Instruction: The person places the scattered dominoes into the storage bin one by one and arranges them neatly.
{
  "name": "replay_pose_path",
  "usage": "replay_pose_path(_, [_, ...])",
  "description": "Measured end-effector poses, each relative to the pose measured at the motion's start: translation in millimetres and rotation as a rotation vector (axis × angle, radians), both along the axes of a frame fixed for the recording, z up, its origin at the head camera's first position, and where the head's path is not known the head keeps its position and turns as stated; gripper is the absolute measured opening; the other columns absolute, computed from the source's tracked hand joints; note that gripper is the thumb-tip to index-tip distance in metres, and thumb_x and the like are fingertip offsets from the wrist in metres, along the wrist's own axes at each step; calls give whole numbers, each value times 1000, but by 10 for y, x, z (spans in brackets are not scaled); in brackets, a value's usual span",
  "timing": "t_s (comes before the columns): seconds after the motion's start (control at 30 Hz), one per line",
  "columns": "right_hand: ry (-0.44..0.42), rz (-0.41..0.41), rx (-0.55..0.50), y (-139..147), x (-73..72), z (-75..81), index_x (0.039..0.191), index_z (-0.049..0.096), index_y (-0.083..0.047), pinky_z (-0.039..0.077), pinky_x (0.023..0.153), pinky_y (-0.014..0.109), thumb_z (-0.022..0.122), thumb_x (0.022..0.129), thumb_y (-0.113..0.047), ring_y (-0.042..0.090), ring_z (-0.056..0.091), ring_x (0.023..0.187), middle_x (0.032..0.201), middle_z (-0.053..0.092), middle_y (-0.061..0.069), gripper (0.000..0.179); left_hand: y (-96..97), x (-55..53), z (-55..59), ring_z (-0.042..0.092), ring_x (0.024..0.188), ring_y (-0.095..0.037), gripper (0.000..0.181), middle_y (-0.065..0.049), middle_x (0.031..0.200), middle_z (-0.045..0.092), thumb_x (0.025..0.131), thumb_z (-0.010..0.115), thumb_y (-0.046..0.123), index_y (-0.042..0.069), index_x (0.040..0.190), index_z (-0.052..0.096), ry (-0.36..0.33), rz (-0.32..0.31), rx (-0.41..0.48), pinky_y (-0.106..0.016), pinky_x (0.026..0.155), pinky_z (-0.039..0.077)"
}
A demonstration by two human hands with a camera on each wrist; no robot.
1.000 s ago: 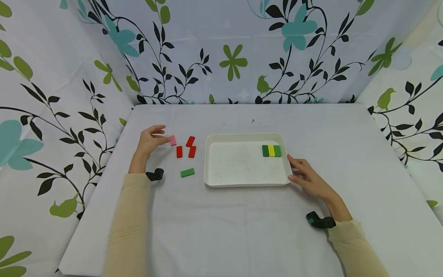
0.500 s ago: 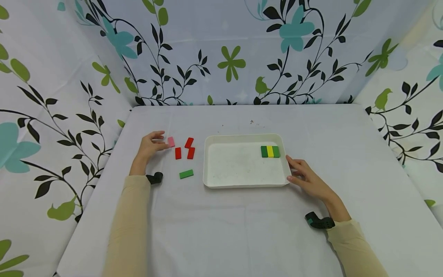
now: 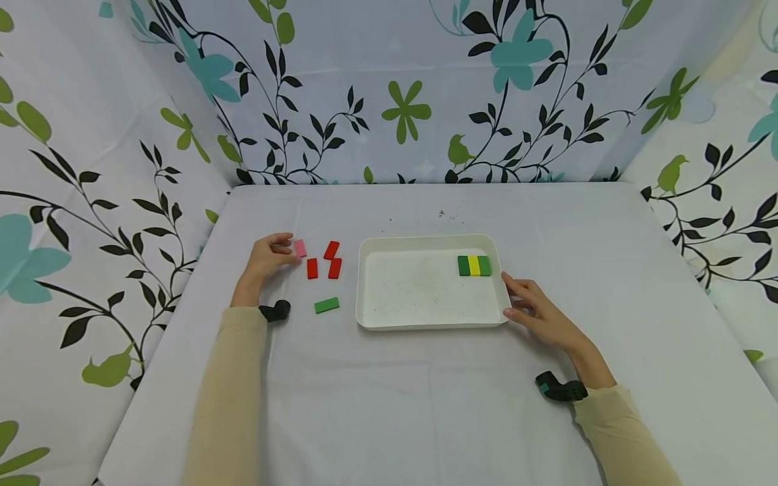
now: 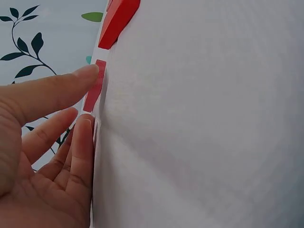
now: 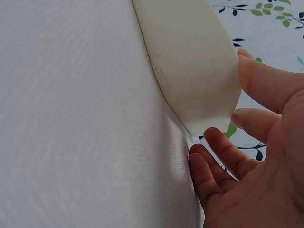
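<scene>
My left hand [image 3: 269, 256] is at the left of the table, beside a flat pink block [image 3: 300, 248]. Its thumb tip overlaps the block's near side in the left wrist view, while the other fingers lie loosely bent behind. Close by are three red blocks [image 3: 313, 268], with a green block [image 3: 327, 305] nearer the front. A shallow white tray [image 3: 413, 317] stands mid-table. In its right part, two green blocks flank a yellow block [image 3: 474, 266] in a row. My right hand [image 3: 541, 312] touches the tray's right end with thumb and index finger, the other fingers relaxed.
A white cloth covers the table [image 3: 425, 398]. Small dark crumbs [image 3: 442, 213] lie behind the tray. Leaf-patterned curtains [image 3: 340, 88] close off the back and both sides. A black wrist camera [image 3: 560, 387] sits at the right wrist, another [image 3: 276, 310] at the left.
My left hand has shifted slightly toward the front, its thumb moving from the pink block's left side to its near edge. The right hand and tray hold still; the view shifts a little.
</scene>
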State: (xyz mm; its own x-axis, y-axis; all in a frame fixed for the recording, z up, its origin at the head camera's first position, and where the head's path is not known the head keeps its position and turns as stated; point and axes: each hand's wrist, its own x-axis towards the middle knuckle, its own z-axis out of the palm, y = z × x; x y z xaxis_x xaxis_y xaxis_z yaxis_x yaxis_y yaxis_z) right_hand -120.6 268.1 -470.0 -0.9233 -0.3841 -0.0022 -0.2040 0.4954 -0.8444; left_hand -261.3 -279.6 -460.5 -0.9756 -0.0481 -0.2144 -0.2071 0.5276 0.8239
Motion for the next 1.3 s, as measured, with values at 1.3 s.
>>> replay_pose_path(1.3, [18, -7, 3, -17, 19, -4, 156, 23, -12, 38, 100, 21, 60, 97, -17, 34, 41, 127, 141, 35, 20, 70, -17, 92, 34, 56, 90, 2, 56, -16, 130, 55, 86, 73, 5, 3, 138, 52, 40, 62, 112, -16, 85, 46])
